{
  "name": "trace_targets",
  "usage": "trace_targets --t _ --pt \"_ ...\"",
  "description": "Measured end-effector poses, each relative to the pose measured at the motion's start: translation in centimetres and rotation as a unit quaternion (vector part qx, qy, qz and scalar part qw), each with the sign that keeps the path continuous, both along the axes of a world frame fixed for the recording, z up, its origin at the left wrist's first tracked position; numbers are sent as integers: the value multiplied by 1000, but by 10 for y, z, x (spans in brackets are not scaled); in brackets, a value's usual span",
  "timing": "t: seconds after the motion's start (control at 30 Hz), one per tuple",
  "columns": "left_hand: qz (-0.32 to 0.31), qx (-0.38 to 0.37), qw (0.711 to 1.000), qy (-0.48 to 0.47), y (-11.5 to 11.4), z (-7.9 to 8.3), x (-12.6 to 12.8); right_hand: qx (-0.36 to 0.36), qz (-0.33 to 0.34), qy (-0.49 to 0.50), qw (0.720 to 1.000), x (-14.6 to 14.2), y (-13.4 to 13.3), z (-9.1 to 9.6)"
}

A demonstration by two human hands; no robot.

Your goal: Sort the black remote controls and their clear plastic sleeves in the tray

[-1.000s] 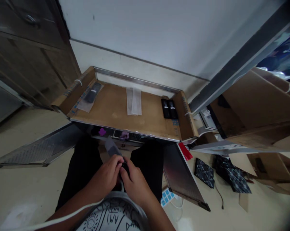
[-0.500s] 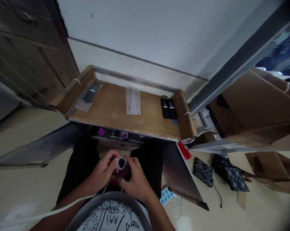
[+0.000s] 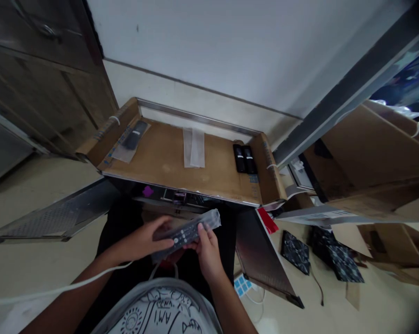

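Note:
A dark remote control (image 3: pixel 183 236) in a clear plastic sleeve lies slanted across my lap, its button side up. My right hand (image 3: pixel 205 248) grips its right end, thumb on top near the loose sleeve end. At the lower left part, my left hand (image 3: pixel 150 239) is closed around the remote, thumb across the buttons and fingers slightly blurred. In front, a bagged remote (image 3: pixel 134 134) lies at the left of the cardboard-lined tray (image 3: pixel 160 153). Empty plastic sleeves (image 3: pixel 194 148) lie in its middle, and two black remotes (image 3: pixel 244 158) sit side by side at the right.
Below the tray, cabinet doors stand open at left (image 3: pixel 56 213) and right (image 3: pixel 263 255). A white cable (image 3: pixel 73 287) crosses my left forearm. At right are cardboard boxes (image 3: pixel 379 157), black patterned packages (image 3: pixel 295 251) and a power strip (image 3: pixel 242 284) on the floor.
The remote in its sleeve has turned from end-on to lying slanted with its buttons showing. My hands have moved apart along it, the right one outward and the left one further left.

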State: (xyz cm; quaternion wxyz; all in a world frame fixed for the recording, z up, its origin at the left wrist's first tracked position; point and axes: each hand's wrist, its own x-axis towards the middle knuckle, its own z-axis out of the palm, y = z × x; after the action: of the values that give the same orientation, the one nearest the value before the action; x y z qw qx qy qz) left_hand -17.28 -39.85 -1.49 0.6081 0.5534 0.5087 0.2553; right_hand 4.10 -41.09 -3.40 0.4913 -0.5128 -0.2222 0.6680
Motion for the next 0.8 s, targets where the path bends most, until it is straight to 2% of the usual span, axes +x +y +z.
trace_targets --t 0.07,0.1,0.17,0.3,0.4,0.5,0.6,0.67,0.73,0.8 --pt "-78 -84 993 -26 -5 -10 -4 -16 -16 32 999 6 4 6" --pt "-86 -111 989 -36 -8 -13 -4 -24 -25 38 999 9 5 7" --pt "-51 -134 988 -49 -14 -15 -1 -40 -49 34 997 13 10 7" --pt "26 -135 988 -70 -18 -15 6 -61 -92 11 994 19 15 2" --pt "99 -145 981 -83 -20 -18 8 -53 -91 0 994 22 13 0" --pt "158 -164 968 -107 -25 -22 8 -30 -94 -15 995 23 9 8" --pt "184 -187 956 -131 -28 -22 5 8 -85 -50 995 25 14 33" --pt "215 -191 946 -151 -28 -21 -1 67 -60 -82 993 24 31 59" --pt "253 -183 934 -175 -24 -22 -10 160 -46 -131 977 18 65 87" --pt "283 -173 924 -188 -20 -26 -18 282 -22 -191 940 1 116 109"
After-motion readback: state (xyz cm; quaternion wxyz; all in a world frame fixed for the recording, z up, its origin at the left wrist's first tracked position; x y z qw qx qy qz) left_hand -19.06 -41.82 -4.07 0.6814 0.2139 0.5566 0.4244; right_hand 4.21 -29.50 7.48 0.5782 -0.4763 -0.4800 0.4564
